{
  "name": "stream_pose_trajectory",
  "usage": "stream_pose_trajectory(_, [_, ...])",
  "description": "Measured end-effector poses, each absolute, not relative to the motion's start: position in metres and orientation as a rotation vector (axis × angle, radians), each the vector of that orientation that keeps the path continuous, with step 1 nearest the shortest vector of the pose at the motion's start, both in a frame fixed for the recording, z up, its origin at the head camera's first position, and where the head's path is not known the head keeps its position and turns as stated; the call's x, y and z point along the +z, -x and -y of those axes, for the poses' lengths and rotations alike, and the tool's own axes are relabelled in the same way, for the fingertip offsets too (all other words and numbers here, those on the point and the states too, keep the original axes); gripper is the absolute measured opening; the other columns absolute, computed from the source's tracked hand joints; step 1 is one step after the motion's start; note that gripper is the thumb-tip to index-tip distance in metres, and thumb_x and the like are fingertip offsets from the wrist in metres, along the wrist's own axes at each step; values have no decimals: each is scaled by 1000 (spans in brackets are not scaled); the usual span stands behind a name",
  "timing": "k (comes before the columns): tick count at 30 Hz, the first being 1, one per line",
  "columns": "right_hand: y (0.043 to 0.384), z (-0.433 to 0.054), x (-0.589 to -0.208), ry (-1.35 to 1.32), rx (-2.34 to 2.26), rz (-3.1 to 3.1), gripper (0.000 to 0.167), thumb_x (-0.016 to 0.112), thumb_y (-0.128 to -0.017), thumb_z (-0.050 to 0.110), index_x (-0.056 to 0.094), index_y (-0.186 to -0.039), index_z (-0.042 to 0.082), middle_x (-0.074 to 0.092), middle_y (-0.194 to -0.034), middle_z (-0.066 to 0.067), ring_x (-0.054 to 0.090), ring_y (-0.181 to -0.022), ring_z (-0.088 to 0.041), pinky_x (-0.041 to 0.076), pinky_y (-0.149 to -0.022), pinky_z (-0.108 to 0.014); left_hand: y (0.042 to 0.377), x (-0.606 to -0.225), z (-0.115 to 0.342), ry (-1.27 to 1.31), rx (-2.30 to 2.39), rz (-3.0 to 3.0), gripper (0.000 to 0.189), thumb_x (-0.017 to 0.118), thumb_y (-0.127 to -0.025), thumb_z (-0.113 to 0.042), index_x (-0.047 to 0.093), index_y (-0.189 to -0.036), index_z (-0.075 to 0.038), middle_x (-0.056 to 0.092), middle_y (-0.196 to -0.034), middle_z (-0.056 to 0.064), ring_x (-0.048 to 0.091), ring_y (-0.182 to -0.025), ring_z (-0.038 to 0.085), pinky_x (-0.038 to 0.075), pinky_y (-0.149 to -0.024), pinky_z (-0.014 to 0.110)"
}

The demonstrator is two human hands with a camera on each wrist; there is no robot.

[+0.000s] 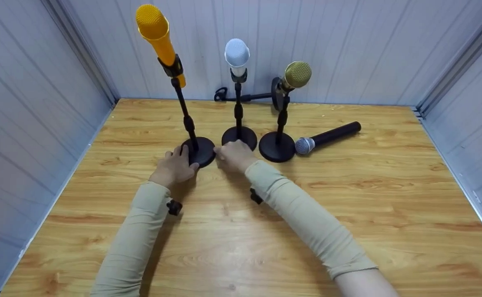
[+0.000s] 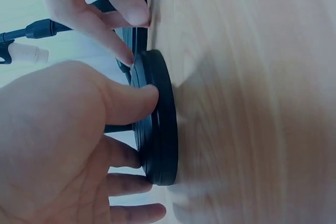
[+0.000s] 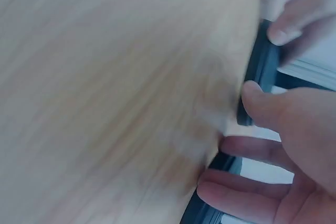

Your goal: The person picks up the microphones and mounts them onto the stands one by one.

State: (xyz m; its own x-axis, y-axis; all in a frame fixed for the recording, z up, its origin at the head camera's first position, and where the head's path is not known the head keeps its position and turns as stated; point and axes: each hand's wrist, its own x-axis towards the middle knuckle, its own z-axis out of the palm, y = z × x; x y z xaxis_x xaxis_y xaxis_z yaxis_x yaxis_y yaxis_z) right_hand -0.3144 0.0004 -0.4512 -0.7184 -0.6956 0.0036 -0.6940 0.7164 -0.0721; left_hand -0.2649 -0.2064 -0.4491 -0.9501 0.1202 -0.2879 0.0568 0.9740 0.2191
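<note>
A yellow microphone (image 1: 153, 35) is clipped in a black microphone stand (image 1: 201, 152) at the left. My left hand (image 1: 175, 167) holds this stand's round base, thumb on the front rim and fingers spread along its left side. In the left wrist view the thumb (image 2: 134, 100) presses on the base edge. My right hand (image 1: 236, 156) is between this base and the middle stand's base (image 1: 247, 135). In the right wrist view its thumb touches the left base (image 3: 262, 66), while its fingers lie by the middle base (image 3: 202, 203).
A white microphone (image 1: 237, 53) tops the middle stand, and a gold one (image 1: 297, 74) tops the right stand (image 1: 277, 147). A black microphone with silver head (image 1: 327, 138) lies at the right. Behind them, another stand (image 1: 257, 97) lies against the back wall (image 1: 339, 53).
</note>
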Motion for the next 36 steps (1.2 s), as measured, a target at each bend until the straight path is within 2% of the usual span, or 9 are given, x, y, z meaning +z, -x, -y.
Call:
stream_pose_trajectory(3, [318, -23, -448, 1222, -277, -2784, 46, 66, -101, 30, 58, -144, 16, 70, -83, -8, 65, -74, -26, 56, -79, -46, 266, -448, 202, -136, 273, -2835, 71, 39, -108, -38, 17, -158, 8, 22, -160, 32, 28, -140, 53, 34, -109, 64])
stream_pose_trajectory(6, [322, -42, -449, 1235, -424, -2715, 58, 63, -103, 33, 44, -155, 17, 70, -87, -4, 64, -76, -21, 53, -88, -48, 265, -445, 197, -138, 239, -2863, 70, 41, -108, -38, 23, -156, 9, 29, -156, 34, 33, -138, 52, 37, -107, 65])
stream_pose_trajectory(10, [323, -65, -453, 1267, -599, -2613, 56, 63, -103, 30, 45, -154, 15, 72, -104, -2, 66, -86, -18, 53, -88, -43, 261, -441, 189, -136, 164, -2918, 64, 47, -106, -37, 40, -149, 10, 44, -145, 34, 44, -129, 50, 43, -100, 65])
stream_pose_trajectory(12, [323, -76, -453, 1270, -650, -2577, 53, 63, -103, 29, 49, -152, 13, 72, -112, -5, 67, -93, -18, 55, -86, -39, 257, -439, 184, -141, 130, -2955, 57, 49, -105, -36, 52, -140, 9, 53, -136, 32, 50, -122, 49, 47, -94, 64])
stream_pose_trajectory(16, [321, -104, -444, 1276, -690, -2560, 45, 63, -103, 30, 59, -143, 11, 71, -122, -7, 67, -107, -18, 54, -93, -36, 250, -434, 171, -239, 138, -3062, 44, 57, -103, -34, 66, -121, 5, 63, -119, 27, 60, -106, 47, 52, -85, 62])
stream_pose_trajectory(20, [324, -138, -427, 1404, -694, -2537, 36, 63, -103, 26, 67, -132, 6, 71, -120, -12, 68, -106, -22, 54, -93, -39, 246, -427, 158, -446, 259, -3144, 37, 60, -101, -29, 68, -116, 3, 66, -112, 25, 64, -99, 45, 54, -83, 59])
stream_pose_trajectory(28, [333, -204, -397, 1295, -659, -2609, 35, 65, -102, 25, 68, -128, 2, 73, -114, -12, 71, -89, -22, 58, -81, -44, 247, -426, 133, -700, 659, -3039, 35, 62, -102, -26, 68, -126, -1, 67, -123, 17, 64, -111, 34, 52, -95, 51])
stream_pose_trajectory(33, [340, -234, -393, 1189, -642, -2691, 38, 67, -99, 14, 63, -134, 1, 71, -117, -17, 68, -107, -33, 53, -93, -52, 252, -436, 114, -770, 732, -2993, 32, 65, -101, -23, 70, -124, -2, 67, -122, 16, 66, -106, 32, 53, -93, 48])
stream_pose_trajectory(36, [342, -248, -397, 1117, -604, -2760, 45, 70, -98, 13, 58, -140, 3, 67, -126, -18, 62, -117, -37, 48, -100, -55, 256, -443, 103, -819, 749, -2973, 32, 65, -100, -21, 69, -124, -1, 66, -122, 17, 65, -105, 32, 54, -91, 48])
